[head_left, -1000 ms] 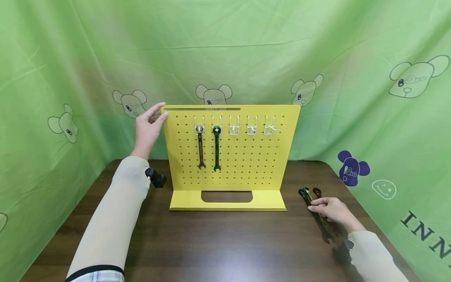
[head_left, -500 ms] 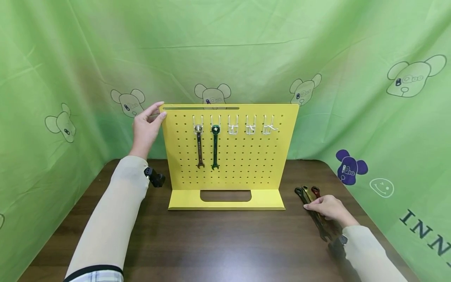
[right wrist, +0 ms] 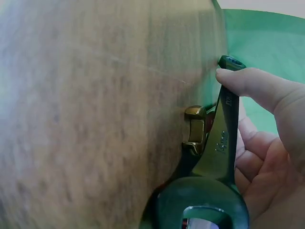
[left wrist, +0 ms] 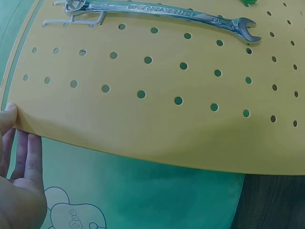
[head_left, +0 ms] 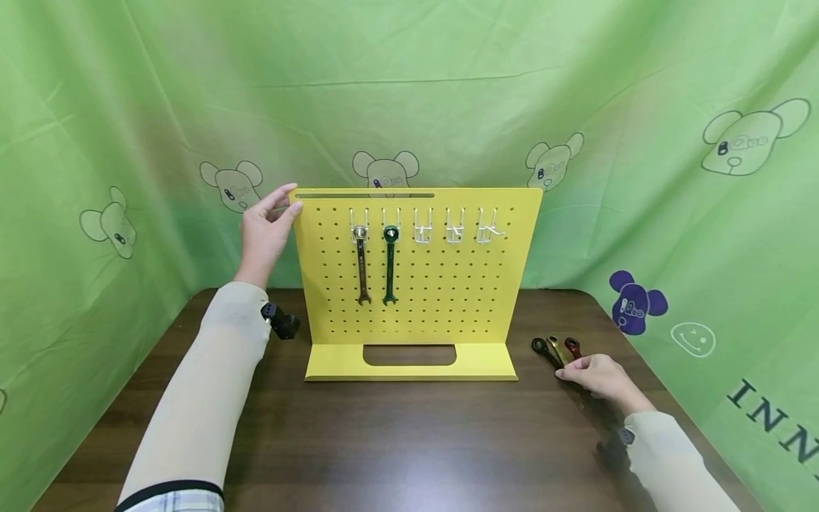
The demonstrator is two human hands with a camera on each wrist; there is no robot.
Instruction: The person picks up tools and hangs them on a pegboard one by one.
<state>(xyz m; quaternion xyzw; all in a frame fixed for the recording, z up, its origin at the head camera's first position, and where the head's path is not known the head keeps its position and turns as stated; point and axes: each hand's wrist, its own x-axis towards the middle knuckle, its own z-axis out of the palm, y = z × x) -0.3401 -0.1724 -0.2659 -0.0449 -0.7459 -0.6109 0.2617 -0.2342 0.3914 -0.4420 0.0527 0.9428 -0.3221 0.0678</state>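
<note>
Two wrenches [head_left: 391,267] were hung on the board [head_left: 435,282], its corner pinched by the left hand [head_left: 262,238]; right of it, a black wrench [right wrist: 224,133] was gripped by the right hand [head_left: 604,380].

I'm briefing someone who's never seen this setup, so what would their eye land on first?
Most likely the bright yellow pegboard in the centre of the head view, with a silver wrench and a green wrench hanging on its left half. The left grip pinches the board's upper left corner. Toward the right, the right grip pinches a dark wrench, beside a gold wrench and a red wrench.
</note>
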